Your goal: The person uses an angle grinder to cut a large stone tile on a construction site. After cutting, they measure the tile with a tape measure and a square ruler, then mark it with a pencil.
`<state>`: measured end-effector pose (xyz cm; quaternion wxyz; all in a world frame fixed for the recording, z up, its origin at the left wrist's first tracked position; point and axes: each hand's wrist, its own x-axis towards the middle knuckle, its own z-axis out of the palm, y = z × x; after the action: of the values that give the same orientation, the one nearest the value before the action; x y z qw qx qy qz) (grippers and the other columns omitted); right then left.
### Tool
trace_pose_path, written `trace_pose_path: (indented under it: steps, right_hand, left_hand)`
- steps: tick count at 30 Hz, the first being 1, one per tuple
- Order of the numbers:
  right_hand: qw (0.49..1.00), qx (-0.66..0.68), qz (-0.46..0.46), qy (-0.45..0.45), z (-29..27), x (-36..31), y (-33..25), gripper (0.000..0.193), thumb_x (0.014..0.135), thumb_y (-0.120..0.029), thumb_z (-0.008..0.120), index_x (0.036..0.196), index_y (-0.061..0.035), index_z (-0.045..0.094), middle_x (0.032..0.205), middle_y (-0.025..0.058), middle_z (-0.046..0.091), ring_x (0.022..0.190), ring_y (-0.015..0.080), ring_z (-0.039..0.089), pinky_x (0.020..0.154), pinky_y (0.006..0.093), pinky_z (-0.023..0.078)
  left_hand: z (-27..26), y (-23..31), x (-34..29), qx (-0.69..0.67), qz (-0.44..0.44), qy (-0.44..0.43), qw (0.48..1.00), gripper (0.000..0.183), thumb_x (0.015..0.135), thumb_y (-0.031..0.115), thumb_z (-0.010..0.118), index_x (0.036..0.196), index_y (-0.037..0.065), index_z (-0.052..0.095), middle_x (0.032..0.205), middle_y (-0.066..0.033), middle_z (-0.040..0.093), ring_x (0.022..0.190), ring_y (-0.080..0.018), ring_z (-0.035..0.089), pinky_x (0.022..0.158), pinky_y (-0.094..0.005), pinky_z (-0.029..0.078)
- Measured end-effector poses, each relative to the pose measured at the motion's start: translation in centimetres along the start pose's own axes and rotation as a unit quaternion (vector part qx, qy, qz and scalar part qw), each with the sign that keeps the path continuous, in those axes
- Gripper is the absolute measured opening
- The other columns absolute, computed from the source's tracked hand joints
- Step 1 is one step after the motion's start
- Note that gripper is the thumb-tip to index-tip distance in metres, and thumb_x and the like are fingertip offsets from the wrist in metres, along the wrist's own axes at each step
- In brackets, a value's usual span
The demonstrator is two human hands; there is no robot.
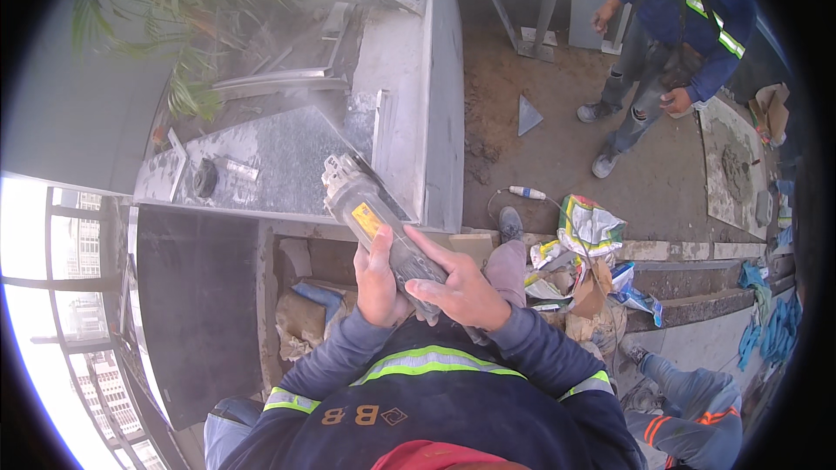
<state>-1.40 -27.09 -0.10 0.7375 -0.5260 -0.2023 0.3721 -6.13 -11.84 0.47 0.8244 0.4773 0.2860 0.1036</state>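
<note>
A dusty angle grinder [373,224] with a yellow label lies across both my hands, its head pointing away over the ledge. My left hand [378,285] closes round the body from the left, thumb on top. From the right, my right hand [460,283] grips the rear of the body, fingers along its side. The thin edge of a disc [383,187] shows beside the tool's head. Just beyond the head is a grey stone slab [292,161], with pale dust hanging around it; I cannot tell whether the disc touches it.
A black ring-shaped item [205,177] rests on the slab's left part. Metal strips [283,83] and palm leaves [196,13] are behind. At right, a co-worker [670,43] stands near a mortar-covered board [731,165]. Bags [590,226] and a cable connector [527,193] lie on the ground; another person [688,418] is lower right.
</note>
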Motion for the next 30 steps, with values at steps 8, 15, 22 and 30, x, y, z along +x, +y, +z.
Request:
trace_pose_path:
  steps: [8,15,22,30]
  right_hand:
    - [0.999,-0.009,-0.03,0.014,0.8,3.7,-0.3,0.079,0.093,-0.014,0.072,0.16,0.005,0.036,0.142,0.0229,0.063,0.127,0.0172,0.059,0.107,0.0327,0.047]
    - [0.997,-0.041,-0.054,0.026,1.3,6.9,0.2,0.078,0.093,-0.015,0.071,0.16,0.0043,0.036,0.144,0.0245,0.061,0.132,0.0196,0.057,0.107,0.0322,0.047]
    - [0.999,-0.003,-0.019,0.033,2.1,10.5,0.3,0.078,0.094,-0.017,0.072,0.161,0.0014,0.036,0.121,0.018,0.072,0.094,0.0135,0.068,0.088,0.0297,0.054]
    - [0.997,0.064,0.031,-0.002,1.9,15.1,-0.8,0.079,0.099,-0.014,0.07,0.165,-0.0045,0.029,0.096,0.0084,0.072,0.062,0.0126,0.067,0.05,0.0299,0.055]
  left_hand:
    - [-1.2,2.2,2.7,0.003,-0.028,0.018,0.999,0.042,0.109,0.038,0.052,0.131,0.002,0.054,0.112,-0.0115,0.065,0.098,-0.0229,0.069,0.084,-0.0389,0.058]
    - [-1.6,4.1,5.2,-0.009,-0.033,0.004,0.999,0.042,0.109,0.038,0.053,0.132,0.003,0.054,0.114,-0.011,0.065,0.099,-0.0227,0.069,0.086,-0.0399,0.058]
    - [-3.3,5.6,8.5,-0.044,-0.048,0.005,0.998,0.041,0.108,0.034,0.056,0.13,0.0,0.052,0.108,-0.0135,0.065,0.091,-0.0262,0.07,0.077,-0.0434,0.061]
    - [-4.6,7.0,13.1,-0.038,-0.063,-0.01,0.997,0.043,0.108,0.044,0.054,0.127,0.005,0.053,0.101,-0.0127,0.067,0.086,-0.0274,0.071,0.075,-0.0438,0.06]
